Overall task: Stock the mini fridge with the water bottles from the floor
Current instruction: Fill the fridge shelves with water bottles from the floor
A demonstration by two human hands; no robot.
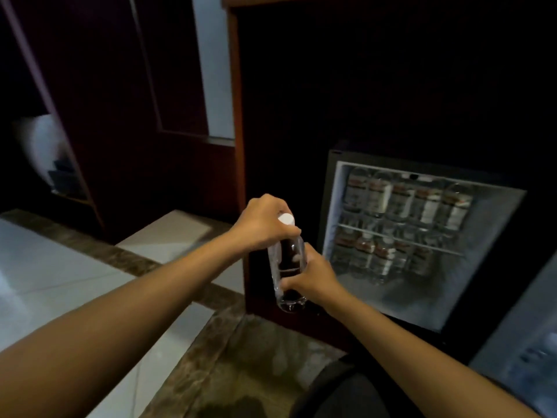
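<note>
A clear water bottle [287, 260] with a white cap is held upright in front of me, left of the open mini fridge [331, 206]. My left hand [262, 221] grips its neck just under the cap. My right hand [313, 276] wraps the lower body from the right. Inside the fridge, several labelled bottles [407, 200] stand on the upper shelf and several more [376, 254] on the lower wire shelf. The fridge's bottom floor shows bare at the front.
The fridge door [518, 342] hangs open at the lower right. A dark wooden cabinet [238, 116] frames the fridge. White floor tiles with a brown marble border [90, 251] lie to the left. My dark-clothed knee [346, 393] is at the bottom.
</note>
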